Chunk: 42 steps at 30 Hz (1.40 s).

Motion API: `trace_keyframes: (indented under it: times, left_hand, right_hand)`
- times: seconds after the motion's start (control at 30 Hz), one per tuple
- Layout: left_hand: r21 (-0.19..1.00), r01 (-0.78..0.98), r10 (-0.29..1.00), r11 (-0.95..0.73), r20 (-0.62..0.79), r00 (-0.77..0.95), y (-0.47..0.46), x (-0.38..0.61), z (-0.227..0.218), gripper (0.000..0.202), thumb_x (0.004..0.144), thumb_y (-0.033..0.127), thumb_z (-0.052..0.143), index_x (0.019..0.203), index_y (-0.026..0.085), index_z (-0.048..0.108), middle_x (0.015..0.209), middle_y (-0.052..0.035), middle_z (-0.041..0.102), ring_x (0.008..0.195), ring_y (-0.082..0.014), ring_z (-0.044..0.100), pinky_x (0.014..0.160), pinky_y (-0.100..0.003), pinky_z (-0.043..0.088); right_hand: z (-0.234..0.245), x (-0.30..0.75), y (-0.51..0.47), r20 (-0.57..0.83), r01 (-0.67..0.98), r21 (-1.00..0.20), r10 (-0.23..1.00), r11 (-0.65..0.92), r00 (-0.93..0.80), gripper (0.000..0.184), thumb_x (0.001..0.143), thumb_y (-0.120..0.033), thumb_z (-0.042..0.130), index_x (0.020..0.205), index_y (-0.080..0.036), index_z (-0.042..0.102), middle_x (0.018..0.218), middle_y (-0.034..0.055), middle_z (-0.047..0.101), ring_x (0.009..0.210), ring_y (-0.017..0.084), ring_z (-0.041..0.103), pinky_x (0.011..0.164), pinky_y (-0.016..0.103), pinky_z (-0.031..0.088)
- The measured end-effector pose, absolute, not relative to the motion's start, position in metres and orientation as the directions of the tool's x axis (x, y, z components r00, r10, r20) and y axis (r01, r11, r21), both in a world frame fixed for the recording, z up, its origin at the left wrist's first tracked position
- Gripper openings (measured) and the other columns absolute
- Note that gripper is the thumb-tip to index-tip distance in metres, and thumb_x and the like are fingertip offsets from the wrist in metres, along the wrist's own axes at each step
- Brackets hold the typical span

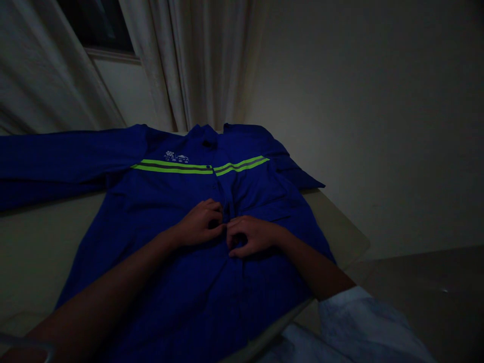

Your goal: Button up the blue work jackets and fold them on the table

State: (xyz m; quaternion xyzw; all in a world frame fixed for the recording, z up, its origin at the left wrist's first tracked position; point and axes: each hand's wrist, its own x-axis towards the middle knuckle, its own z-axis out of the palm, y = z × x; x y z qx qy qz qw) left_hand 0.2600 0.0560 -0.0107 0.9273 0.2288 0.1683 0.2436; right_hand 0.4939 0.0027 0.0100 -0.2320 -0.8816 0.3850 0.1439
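Observation:
A dark blue work jacket (181, 282) lies front up, with a yellow-green and grey band across the chest and a white printed logo on the chest at the left. Its front closes along a button strip down the middle. Curled at that strip, below the band, my left hand (204, 222) grips the fabric. My right hand (253, 236) is right beside it, fingers bent around the strip's other side, almost touching the left. Under the fingers, the fabric and any button are hidden. A dark button (208, 167) shows on the band.
The jacket rests on a pale table (340, 232), whose right corner shows. One sleeve (56, 156) stretches out to the left; the other is folded at the right. Behind stand a curtain (196, 60) and a plain wall (370, 126). The room is dim.

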Motion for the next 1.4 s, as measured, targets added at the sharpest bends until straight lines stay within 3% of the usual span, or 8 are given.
trace_keyframes:
  times: [0.4, 1.4]
  left_hand:
    - [0.512, 0.344, 0.503, -0.787, 0.209, 0.839, 0.0559, 0.26, -0.0127, 0.031, 0.097, 0.036, 0.059, 0.071, 0.019, 0.06, 0.091, -0.004, 0.06, 0.09, -0.0216, 0.053, 0.081, -0.038, 0.037]
    - [0.518, 0.34, 0.502, -0.785, 0.211, 0.839, 0.0563, 0.2608, -0.0133, 0.032, 0.097, 0.036, 0.059, 0.071, 0.019, 0.059, 0.09, -0.0038, 0.059, 0.09, -0.0217, 0.052, 0.082, -0.038, 0.038]
  right_hand:
    - [0.0112, 0.4933, 0.0027, 0.018, 0.343, -0.739, 0.526, 0.579, -0.85, 0.013, 0.086, -0.028, 0.081, 0.089, -0.018, 0.074, 0.085, 0.0009, 0.066, 0.084, 0.015, 0.063, 0.081, 0.026, 0.048]
    - [0.01, 0.4931, 0.0031, 0.047, 0.323, -0.741, 0.525, 0.589, -0.85, 0.012, 0.086, -0.027, 0.081, 0.089, -0.018, 0.074, 0.084, 0.0003, 0.066, 0.083, 0.015, 0.063, 0.08, 0.026, 0.047]
